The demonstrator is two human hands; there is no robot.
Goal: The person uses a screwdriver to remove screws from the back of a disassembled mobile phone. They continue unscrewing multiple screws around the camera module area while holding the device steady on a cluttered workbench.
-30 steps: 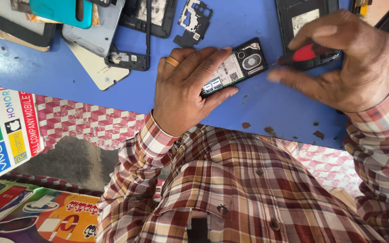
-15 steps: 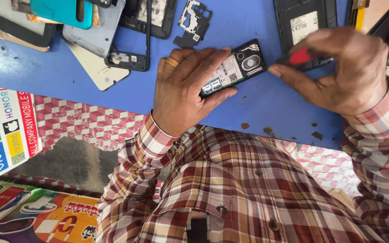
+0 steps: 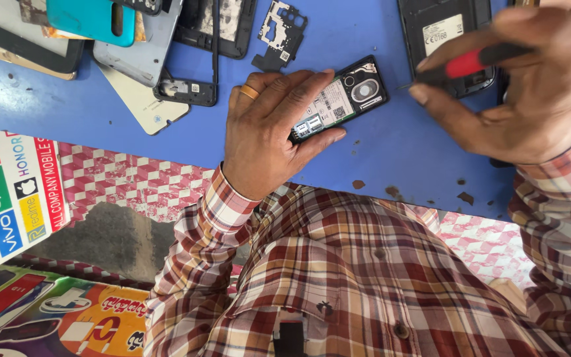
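Our left hand [image 3: 269,135] is clamped over the small opened phone [image 3: 340,99], fingers across its lower half and thumb under its near edge, pinning it flat on the blue table [image 3: 67,125]. Our right hand [image 3: 530,92] pinches a red-and-black screwdriver [image 3: 474,63], its thin tip hanging just beside the phone's upper right corner.

The phone looks light and stiff, back cover off, with bare board, card slots and a round camera ring showing. We judge those parts fragile, so the safe hold is at the long edges, not on the exposed middle. On this smooth top it could slide, so the downward press matters.

Around us it's crowded: a black phone back [image 3: 441,33] lies right under the screwdriver hand, a small black bracket [image 3: 279,33] sits just above our fingers, a black frame [image 3: 196,59] and a grey cover [image 3: 143,46] lie to the left, with a teal case [image 3: 90,20] on top. The black back crowds the tool side most.
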